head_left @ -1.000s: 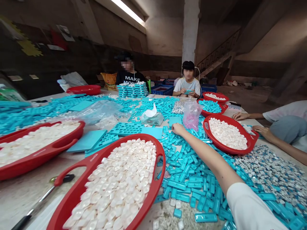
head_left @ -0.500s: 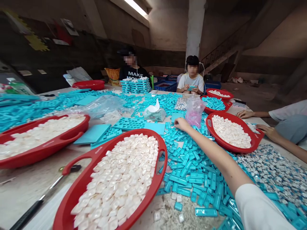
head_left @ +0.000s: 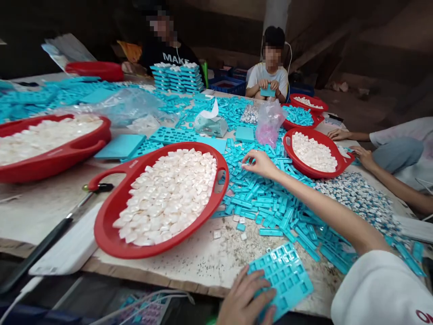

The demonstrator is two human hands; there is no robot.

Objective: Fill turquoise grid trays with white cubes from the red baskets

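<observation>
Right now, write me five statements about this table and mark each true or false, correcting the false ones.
1. The left hand touches a turquoise tray with small compartments. True.

2. The right hand is inside the middle red basin. False: it is over the loose turquoise pieces, to the right of that basin.

3. The middle red basin is filled with white pieces. True.

4. The black-handled tool lies among the white pieces. False: it lies outside the middle red basin, to its left.

5. The tray stacks stand in front of the person in the black shirt. True.
</observation>
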